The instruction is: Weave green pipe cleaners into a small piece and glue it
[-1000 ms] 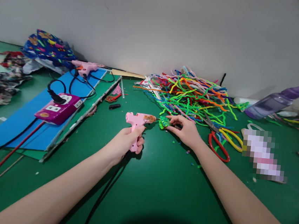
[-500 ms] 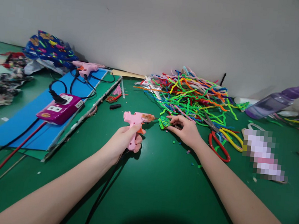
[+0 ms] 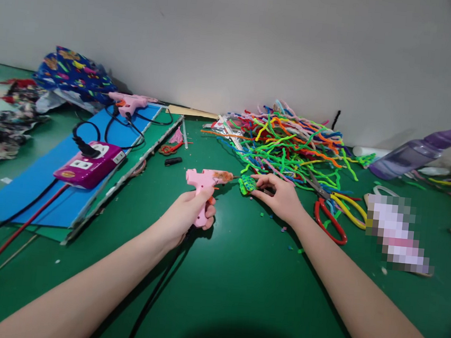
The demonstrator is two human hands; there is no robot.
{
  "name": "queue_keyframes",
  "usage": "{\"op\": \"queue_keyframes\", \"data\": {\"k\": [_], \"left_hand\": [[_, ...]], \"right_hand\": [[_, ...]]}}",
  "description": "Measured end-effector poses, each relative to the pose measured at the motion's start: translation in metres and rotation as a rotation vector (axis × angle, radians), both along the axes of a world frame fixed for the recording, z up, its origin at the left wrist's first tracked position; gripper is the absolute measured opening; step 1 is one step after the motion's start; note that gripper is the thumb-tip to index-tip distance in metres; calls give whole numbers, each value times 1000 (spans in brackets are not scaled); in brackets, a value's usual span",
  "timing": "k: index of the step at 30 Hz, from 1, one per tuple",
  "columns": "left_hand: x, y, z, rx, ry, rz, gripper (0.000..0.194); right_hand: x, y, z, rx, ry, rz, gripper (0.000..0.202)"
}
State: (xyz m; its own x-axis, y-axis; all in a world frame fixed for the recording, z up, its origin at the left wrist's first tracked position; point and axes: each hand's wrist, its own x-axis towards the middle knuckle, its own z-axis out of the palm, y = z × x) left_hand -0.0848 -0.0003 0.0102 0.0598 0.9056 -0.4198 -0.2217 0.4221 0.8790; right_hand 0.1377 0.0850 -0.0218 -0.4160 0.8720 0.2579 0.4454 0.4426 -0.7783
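My left hand [image 3: 195, 211] is wrapped round the handle of a pink glue gun [image 3: 204, 178], fingers at its orange trigger. The gun's nozzle points right and meets, or nearly meets, the left side of a small green piece with blue spots [image 3: 247, 184]. Thumb and fingers of my right hand [image 3: 277, 195] pinch that piece from the right, just above the table. Its exact kind is too small to make out. Tiny coloured scraps [image 3: 283, 229] lie on the table below my right hand.
Behind my hands spreads a heap of coloured pipe cleaners [image 3: 292, 138]. Scissors [image 3: 331, 208] lie right of my right wrist, near a purple bottle [image 3: 406, 154]. At left, a purple power strip [image 3: 90, 166] sits on a blue board [image 3: 39, 193], with a second pink glue gun [image 3: 130, 104] behind.
My left fingers have squeezed the orange trigger further in. The glue gun and the green piece stay in almost the same place.
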Motion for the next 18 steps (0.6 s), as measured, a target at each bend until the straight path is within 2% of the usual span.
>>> {"op": "queue_keyframes", "data": {"k": [7,18], "left_hand": [[-1,2,-4,-22,-19,-14,29],[-1,1,-4,-20,16,-57,30]], "right_hand": [[1,0,-1,-3,-3,2,14],[0,1,-1,-4,14,12,15]]}}
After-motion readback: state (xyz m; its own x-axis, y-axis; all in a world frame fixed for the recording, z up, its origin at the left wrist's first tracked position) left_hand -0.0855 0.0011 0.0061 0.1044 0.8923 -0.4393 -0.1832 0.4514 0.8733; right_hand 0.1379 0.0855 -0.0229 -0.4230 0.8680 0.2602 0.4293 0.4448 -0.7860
